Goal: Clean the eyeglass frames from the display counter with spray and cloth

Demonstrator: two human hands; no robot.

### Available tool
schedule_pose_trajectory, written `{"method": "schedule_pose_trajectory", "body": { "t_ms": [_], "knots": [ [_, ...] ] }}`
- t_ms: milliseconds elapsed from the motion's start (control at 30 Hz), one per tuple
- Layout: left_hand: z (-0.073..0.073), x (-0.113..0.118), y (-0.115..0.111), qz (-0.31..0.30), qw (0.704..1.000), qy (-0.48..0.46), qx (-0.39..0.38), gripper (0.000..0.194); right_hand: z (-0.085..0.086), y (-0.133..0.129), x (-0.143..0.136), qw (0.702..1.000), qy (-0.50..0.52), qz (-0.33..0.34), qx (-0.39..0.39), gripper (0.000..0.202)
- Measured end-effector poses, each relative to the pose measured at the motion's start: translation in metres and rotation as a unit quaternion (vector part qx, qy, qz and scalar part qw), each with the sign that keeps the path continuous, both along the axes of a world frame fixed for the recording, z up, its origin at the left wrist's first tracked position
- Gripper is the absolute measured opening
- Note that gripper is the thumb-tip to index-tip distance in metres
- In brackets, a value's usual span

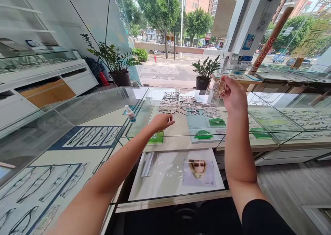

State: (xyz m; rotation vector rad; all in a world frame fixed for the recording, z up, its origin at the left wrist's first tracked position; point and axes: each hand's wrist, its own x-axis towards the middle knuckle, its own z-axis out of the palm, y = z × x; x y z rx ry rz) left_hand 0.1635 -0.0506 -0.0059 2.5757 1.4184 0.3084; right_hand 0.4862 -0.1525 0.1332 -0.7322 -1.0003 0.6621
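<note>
My right hand is raised above the counter, its fingers pinching a pair of thin-framed eyeglasses. The lenses hang to the left of the fingers, seen against the window side. My left hand is over the glass counter with its fingers curled together; whatever they may hold is hidden. Just beyond the left hand, several pairs of eyeglasses are lined up in rows. A white and blue spray bottle stands on the glass to the left of that hand.
Glass display counters run along the left and front. More framed eyeglasses lie inside on the left. A pull-out drawer holds a printed picture card. Potted plants stand before the window.
</note>
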Motion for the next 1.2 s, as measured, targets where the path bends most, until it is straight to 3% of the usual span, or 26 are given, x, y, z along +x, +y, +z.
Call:
{"method": "schedule_pose_trajectory", "body": {
  "t_ms": [67,167,333,600,833,1200],
  "knots": [
    [-0.013,-0.003,-0.001,0.028,0.999,-0.010,0.015,0.033,-0.012,0.019,0.003,0.998,0.054,0.024,-0.031,0.026],
    [-0.022,-0.006,-0.005,0.054,0.997,-0.055,0.031,0.034,-0.031,0.048,0.003,0.981,0.162,0.047,-0.097,0.015],
    [-0.021,-0.007,-0.011,0.081,0.989,-0.123,0.022,0.032,-0.059,0.094,0.004,0.934,0.275,0.049,-0.223,0.019],
    [-0.022,-0.005,-0.011,0.098,0.986,-0.134,0.021,0.033,-0.096,0.158,0.023,0.883,0.374,0.064,-0.277,0.031],
    [-0.023,-0.003,-0.013,0.110,0.984,-0.140,0.013,0.034,-0.105,0.179,0.031,0.867,0.409,0.049,-0.281,0.032],
    [-0.027,-0.004,-0.012,0.114,0.983,-0.144,0.017,0.034,-0.115,0.187,0.033,0.853,0.432,0.027,-0.292,0.025]
  ]
}}
